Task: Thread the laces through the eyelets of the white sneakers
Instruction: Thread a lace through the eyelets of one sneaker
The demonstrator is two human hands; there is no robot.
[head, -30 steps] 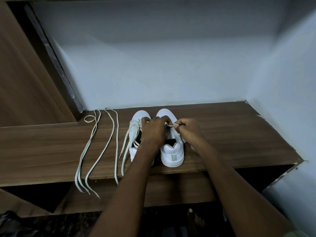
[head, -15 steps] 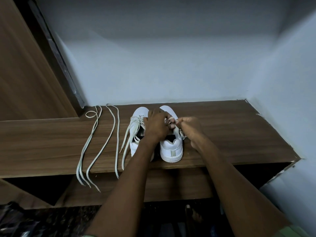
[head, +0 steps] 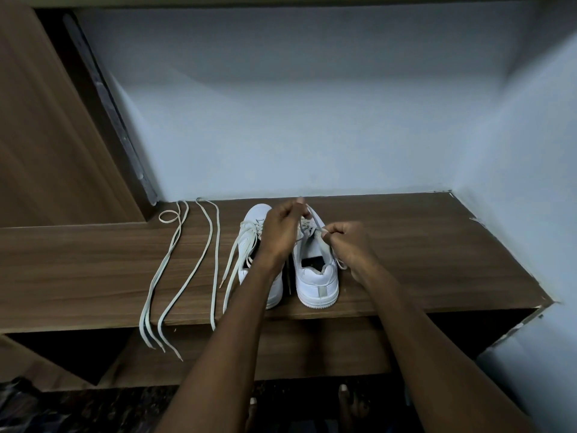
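Note:
Two white sneakers stand side by side on a wooden shelf, heels toward me. Over the right sneaker my left hand pinches a pale lace and holds it up above the toe end. My right hand pinches the tongue and lace at the right sneaker's eyelets. The left sneaker is partly hidden by my left forearm, and its laces trail loose to the left.
Two spare pale laces lie on the shelf left of the sneakers, their ends hanging over the front edge. A pale wall closes the back and the right side. A wooden panel stands at the left. Bare toes show below.
My left hand has risen and moved toward the toe of the right sneaker, drawing the lace up. My right hand has stayed at the eyelets.

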